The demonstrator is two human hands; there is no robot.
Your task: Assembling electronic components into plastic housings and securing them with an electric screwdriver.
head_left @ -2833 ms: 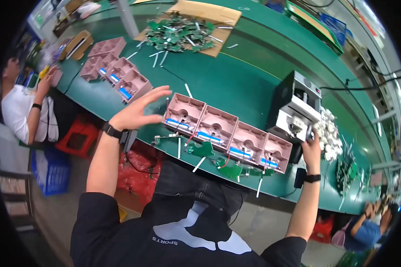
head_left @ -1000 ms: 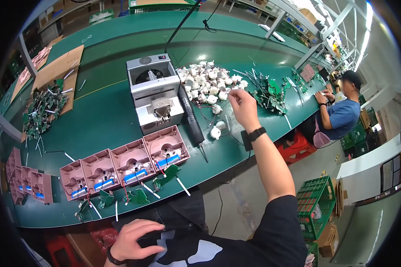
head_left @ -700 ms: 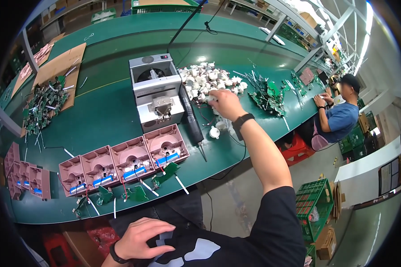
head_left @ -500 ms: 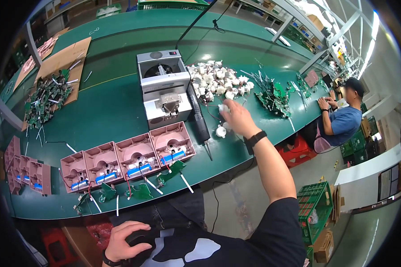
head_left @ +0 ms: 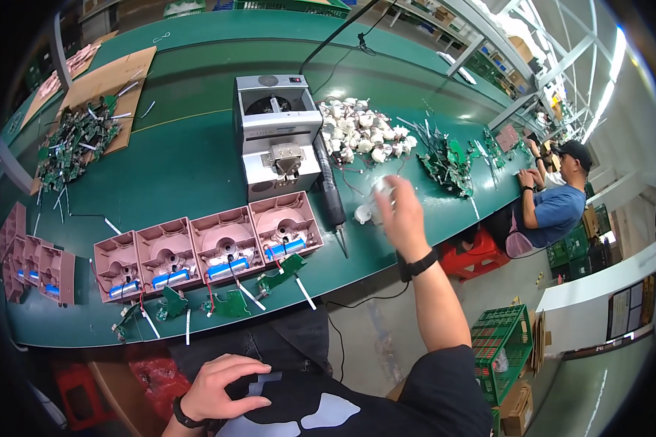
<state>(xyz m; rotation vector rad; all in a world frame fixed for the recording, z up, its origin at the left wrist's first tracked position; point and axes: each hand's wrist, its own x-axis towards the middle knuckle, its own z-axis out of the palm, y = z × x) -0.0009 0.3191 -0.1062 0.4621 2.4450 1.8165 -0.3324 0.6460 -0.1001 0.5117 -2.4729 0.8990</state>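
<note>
My right hand (head_left: 403, 218) is over the table's right part, its fingers closed on a small white plastic part (head_left: 381, 191), slightly blurred. Just beside it, other white round parts (head_left: 364, 213) lie on the green surface. My left hand (head_left: 222, 390) hangs in front of my torso, thumb and fingers apart, holding nothing. Four-sided pink housings (head_left: 222, 237) stand in a row at the table's front, several of them, each with a blue cylindrical battery (head_left: 228, 269). Green circuit boards (head_left: 229, 304) on wires lie along their near side.
A grey screw feeder (head_left: 280, 135) stands behind the housings, a black electric screwdriver (head_left: 329, 191) beside it. White parts are heaped (head_left: 357, 131) to its right. Circuit boards are piled right (head_left: 448, 164) and left (head_left: 76, 146). More pink housings (head_left: 55, 269) sit far left. A co-worker (head_left: 557, 200) sits at right.
My right hand has drawn back a little toward me and to the right, with the white part lifted in its fingers. My left hand has shifted slightly right. The view has tilted slightly.
</note>
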